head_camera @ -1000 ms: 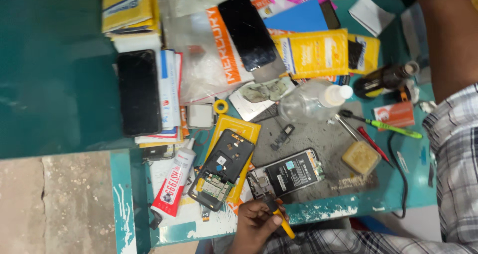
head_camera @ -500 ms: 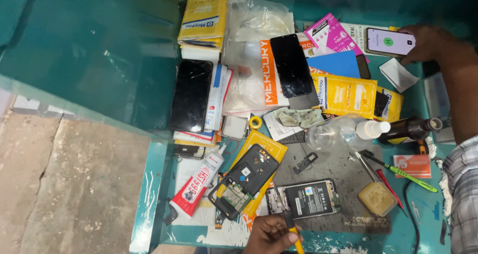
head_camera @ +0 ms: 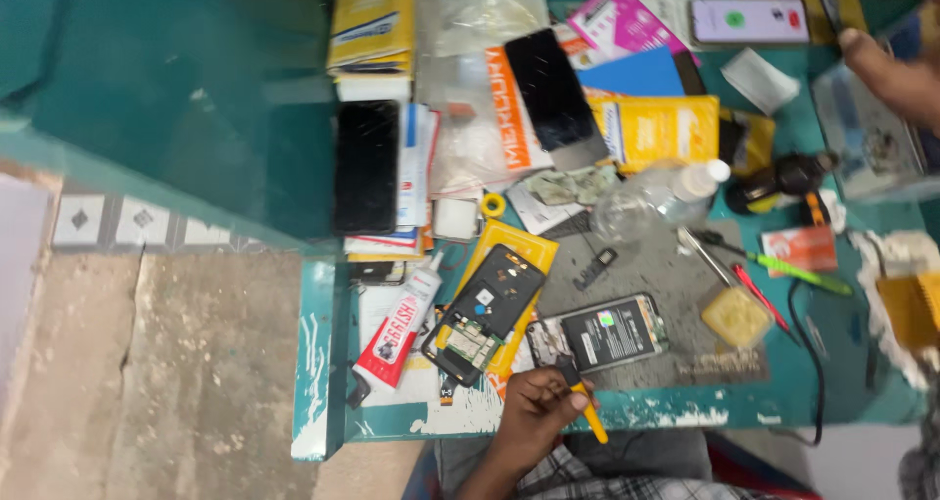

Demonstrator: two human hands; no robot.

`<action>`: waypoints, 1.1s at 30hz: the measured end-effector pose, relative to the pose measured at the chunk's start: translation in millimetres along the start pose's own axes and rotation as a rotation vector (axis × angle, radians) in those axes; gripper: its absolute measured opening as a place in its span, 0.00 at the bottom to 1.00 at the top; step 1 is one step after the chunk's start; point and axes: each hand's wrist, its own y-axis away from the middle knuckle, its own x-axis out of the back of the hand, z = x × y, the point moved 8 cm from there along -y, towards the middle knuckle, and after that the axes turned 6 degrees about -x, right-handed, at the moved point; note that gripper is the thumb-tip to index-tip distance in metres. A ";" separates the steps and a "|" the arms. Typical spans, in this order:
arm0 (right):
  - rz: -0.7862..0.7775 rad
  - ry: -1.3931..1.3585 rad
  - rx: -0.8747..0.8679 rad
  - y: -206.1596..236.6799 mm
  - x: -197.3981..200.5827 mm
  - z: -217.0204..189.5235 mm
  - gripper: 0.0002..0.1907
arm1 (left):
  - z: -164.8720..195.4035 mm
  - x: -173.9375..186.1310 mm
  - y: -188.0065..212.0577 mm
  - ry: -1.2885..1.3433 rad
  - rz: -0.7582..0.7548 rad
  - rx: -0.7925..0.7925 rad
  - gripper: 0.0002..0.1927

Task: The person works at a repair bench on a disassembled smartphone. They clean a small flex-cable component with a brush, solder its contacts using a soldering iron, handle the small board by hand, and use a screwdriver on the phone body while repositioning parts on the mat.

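Gripping a yellow-handled tool [head_camera: 587, 412] near the surface's [head_camera: 685, 417] front edge, left hand [head_camera: 534, 407] points it diagonally toward the opened phone [head_camera: 599, 332]; right hand [head_camera: 896, 69], cropped top right, fingers loose, holding nothing

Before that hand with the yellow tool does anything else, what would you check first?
1. Left hand has a firm grip on the yellow-handled tool: ok.
2. Tool tip sits on the open phone: cannot tell, it is blurred there.
3. Open phone lies flat on the grey mat: ok.
4. Second opened phone lies beside it on yellow packaging, apart from the left hand: ok.
5. Right hand is free to help: cannot tell, it is up by the lit phone and partly out of frame.
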 end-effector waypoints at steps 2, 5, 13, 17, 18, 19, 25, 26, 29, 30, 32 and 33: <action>0.164 -0.054 -0.038 68.4 26.0 -20.8 0.22 | -7.4 6.0 3.7 -0.023 0.023 0.000 0.09; 0.416 -0.135 -0.080 193.0 39.6 -65.8 0.17 | -16.3 13.9 14.8 -0.043 0.055 0.020 0.07; 0.473 -0.232 -0.295 334.4 -48.2 -94.1 0.09 | -10.2 19.1 18.3 -0.122 0.010 -0.118 0.11; 0.454 -0.201 -0.286 333.4 -46.1 -89.1 0.07 | -13.5 15.9 19.2 -0.072 0.074 -0.100 0.12; 0.445 -0.203 -0.280 332.5 -45.0 -88.5 0.07 | -14.3 15.9 18.8 -0.058 0.090 -0.084 0.12; 0.438 -0.201 -0.269 331.8 -44.2 -88.3 0.07 | -15.1 15.6 16.9 -0.043 0.101 -0.071 0.12; 0.429 -0.177 -0.279 332.0 -44.9 -90.7 0.07 | -10.3 7.5 16.7 -0.052 0.096 -0.090 0.12; 0.444 -0.183 -0.289 331.8 -43.9 -91.1 0.07 | -10.8 7.3 16.1 -0.053 0.097 -0.075 0.11; 0.451 -0.175 -0.308 328.0 -42.5 -94.3 0.06 | -10.5 6.9 13.7 -0.077 0.087 -0.041 0.10; 0.448 -0.170 -0.320 326.3 -42.6 -95.1 0.06 | -9.9 6.4 11.9 -0.096 0.076 -0.041 0.08; 0.428 -0.162 -0.343 323.4 -44.9 -96.5 0.06 | -8.9 4.9 12.6 -0.118 0.066 -0.044 0.08; 0.433 -0.156 -0.343 322.5 -45.4 -97.8 0.06 | -8.4 4.2 11.1 -0.123 0.059 -0.051 0.08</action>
